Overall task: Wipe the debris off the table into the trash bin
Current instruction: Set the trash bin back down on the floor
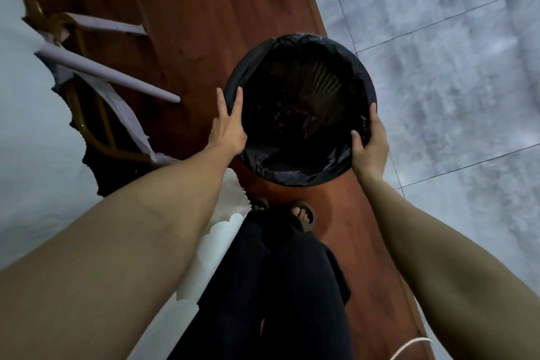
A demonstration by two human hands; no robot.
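A round trash bin [301, 47] lined with a black bag is seen from straight above, over the red-brown wooden floor. Some dark debris lies at its bottom. My left hand [229, 126] presses flat against the bin's left rim, fingers extended upward. My right hand [369, 143] grips the right rim, thumb hooked over the edge inside the liner. The table [35, 155] is the pale surface along the left edge, with a ragged white covering.
A chair with a golden metal frame [76, 47] and torn white wrapping stands under the table at left. Grey tiled floor [453, 67] lies to the right. My sandalled feet [304, 213] and dark trousers are below the bin. A white cord [409, 346] lies at the bottom right.
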